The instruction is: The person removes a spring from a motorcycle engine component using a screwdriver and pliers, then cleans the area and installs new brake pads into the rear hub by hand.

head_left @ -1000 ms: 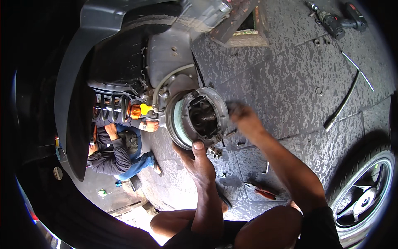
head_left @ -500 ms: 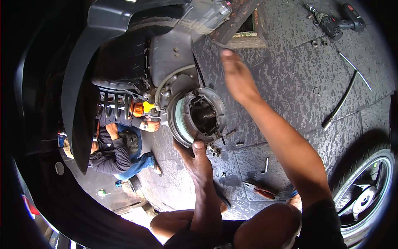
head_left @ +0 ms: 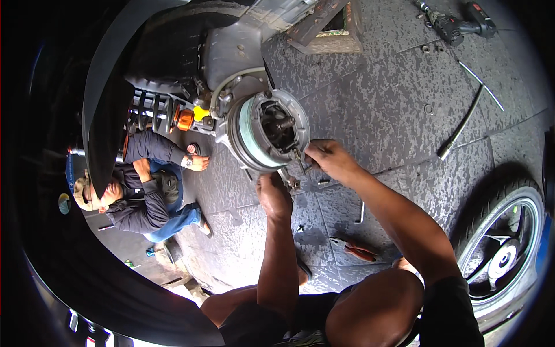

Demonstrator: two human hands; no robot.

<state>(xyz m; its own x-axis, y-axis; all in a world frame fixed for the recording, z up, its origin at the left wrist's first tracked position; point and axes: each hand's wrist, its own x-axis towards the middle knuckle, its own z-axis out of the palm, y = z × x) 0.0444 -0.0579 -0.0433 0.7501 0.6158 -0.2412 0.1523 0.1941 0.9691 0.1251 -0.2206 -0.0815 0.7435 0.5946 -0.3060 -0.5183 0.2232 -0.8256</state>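
Observation:
A round drum-brake hub point(head_left: 233, 134) faces me at the rear of the scooter, with pale green-lined brake shoes point(head_left: 248, 134) around a dark, greasy axle point(head_left: 283, 124). Just under the hub my left hand point(head_left: 274, 196) is closed, its fingers curled up against the lower rim beside a small metal brake lever point(head_left: 287, 178). At the hub's lower right my right hand point(head_left: 330, 161) pinches close to a thin metal rod point(head_left: 300, 163). What either hand grips is hidden by the fingers.
An orange-collared shock spring point(head_left: 167, 114) adjoins the hub. On the tiled floor lie pliers point(head_left: 359, 251), a hex key point(head_left: 362, 212), a T-handle wrench point(head_left: 477, 115), a cordless drill point(head_left: 457, 26) and several washers. A wheel point(head_left: 502, 260) rests at right. Another person point(head_left: 156, 191) sits at left.
My right hand has come down from the far side to the hub's lower right. The left hand has slipped off the hub's face to below its rim. The view has shifted slightly.

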